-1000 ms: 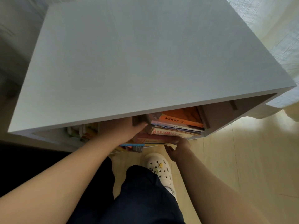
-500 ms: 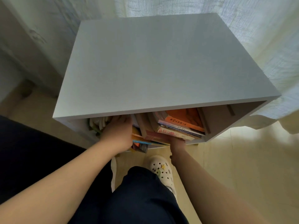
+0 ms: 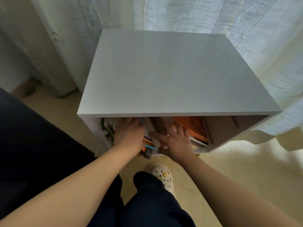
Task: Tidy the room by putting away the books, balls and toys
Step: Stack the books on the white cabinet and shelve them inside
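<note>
Matt white cabinet (image 3: pixel 172 76), glossy paper books (image 3: pixel 195 128), sheer woven curtain (image 3: pixel 246 22)

- The cabinet's (image 3: pixel 172 76) top panel hides most of the books (image 3: pixel 195 128) at centre frame; only front edges show, and the covers are unreadable.
- The left hand's (image 3: pixel 129 135) fingertips lie under that panel, so its grip cannot be told.
- The right hand (image 3: pixel 175 141) covers the middle books.
- A trouser leg (image 3: pixel 147 202) hides the heel of the shoe (image 3: pixel 164 176).
- Both forearms are cut off at the bottom edge.
</note>
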`<state>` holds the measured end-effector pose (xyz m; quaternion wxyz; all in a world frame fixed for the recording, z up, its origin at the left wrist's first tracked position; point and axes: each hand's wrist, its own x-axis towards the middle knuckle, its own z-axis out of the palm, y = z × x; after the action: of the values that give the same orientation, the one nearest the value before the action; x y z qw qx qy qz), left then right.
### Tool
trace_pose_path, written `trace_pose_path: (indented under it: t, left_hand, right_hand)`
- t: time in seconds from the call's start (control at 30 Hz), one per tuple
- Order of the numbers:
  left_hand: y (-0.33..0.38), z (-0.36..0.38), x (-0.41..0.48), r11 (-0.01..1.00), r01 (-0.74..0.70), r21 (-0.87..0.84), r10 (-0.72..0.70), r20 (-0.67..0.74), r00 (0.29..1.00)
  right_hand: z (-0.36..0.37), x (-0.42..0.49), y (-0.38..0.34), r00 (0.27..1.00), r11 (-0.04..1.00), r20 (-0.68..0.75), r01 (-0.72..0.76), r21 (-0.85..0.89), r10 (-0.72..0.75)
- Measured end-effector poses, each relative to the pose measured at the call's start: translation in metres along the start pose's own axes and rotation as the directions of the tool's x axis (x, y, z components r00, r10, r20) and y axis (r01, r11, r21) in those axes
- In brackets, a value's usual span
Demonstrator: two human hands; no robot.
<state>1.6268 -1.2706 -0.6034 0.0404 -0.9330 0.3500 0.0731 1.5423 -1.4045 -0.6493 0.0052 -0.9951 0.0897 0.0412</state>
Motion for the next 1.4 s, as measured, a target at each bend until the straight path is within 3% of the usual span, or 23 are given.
trace_pose_path:
  t: [0.2, 0.47, 0.53, 0.6, 0.67, 0.73, 0.83, 0.9, 1.0, 1.1, 1.23, 1.3, 1.4]
  left_hand:
    - [0.008, 0.011, 0.006, 0.986, -0.027, 0.164, 0.018, 0.052, 0.998]
    - [0.000, 0.012, 0.002, 0.993, -0.075, 0.086, 0.072, 0.039, 0.997]
    - [0.002, 0.012, -0.003, 0.999, -0.041, -0.011, 0.041, 0.038, 0.998]
    - [0.004, 0.007, -0.008, 0.971, 0.076, -0.227, -0.081, -0.013, 0.997]
    - [0.002, 0.001, -0.014, 0.880, 0.199, -0.432, -0.255, -0.073, 0.964]
    - [0.002, -0.006, -0.021, 0.762, 0.268, -0.590, -0.368, -0.054, 0.928]
    - [0.005, -0.003, -0.026, 0.472, 0.402, -0.785, -0.492, 0.144, 0.859]
    - [0.004, 0.013, -0.023, 0.286, 0.563, -0.775, -0.534, 0.359, 0.766]
    - [0.004, 0.035, -0.018, 0.150, 0.649, -0.746, -0.511, 0.504, 0.697]
    - [0.013, 0.045, -0.012, 0.191, 0.644, -0.740, -0.494, 0.495, 0.715]
    - [0.028, 0.037, -0.009, 0.123, 0.604, -0.788, -0.614, 0.418, 0.670]
    - [0.027, 0.026, -0.011, 0.238, 0.513, -0.825, -0.660, 0.251, 0.708]
    - [0.019, 0.016, -0.018, 0.588, 0.382, -0.713, -0.546, -0.003, 0.837]
  right_hand:
    - [-0.011, 0.017, 0.011, 0.992, 0.993, -0.107, 0.049, -0.104, -0.060]
    - [0.003, 0.016, 0.003, 0.995, 0.993, -0.056, 0.083, 0.087, -0.078]
    - [0.015, -0.003, 0.007, 0.997, 0.976, -0.051, -0.038, 0.217, 0.050]
    - [0.021, -0.023, 0.009, 0.946, 0.887, -0.073, -0.266, 0.378, 0.315]
    - [0.026, -0.035, 0.012, 0.868, 0.777, -0.034, -0.425, 0.464, 0.495]
    - [0.027, -0.039, 0.010, 0.866, 0.769, 0.025, -0.456, 0.448, 0.500]
    - [0.022, -0.033, 0.002, 0.895, 0.816, 0.009, -0.410, 0.408, 0.445]
    - [0.019, -0.024, -0.004, 0.929, 0.881, -0.015, -0.347, 0.321, 0.371]
    - [0.015, -0.008, -0.013, 0.966, 0.976, -0.186, -0.153, 0.157, 0.182]
    - [0.012, 0.011, -0.023, 0.990, 0.999, -0.138, 0.009, 0.039, -0.003]
    - [0.015, 0.024, -0.021, 0.993, 0.998, -0.115, 0.027, -0.049, -0.032]
    - [0.021, 0.025, -0.015, 0.983, 0.997, -0.174, 0.042, -0.063, -0.052]
    - [0.021, 0.024, -0.014, 0.968, 0.997, -0.241, 0.055, -0.049, -0.065]
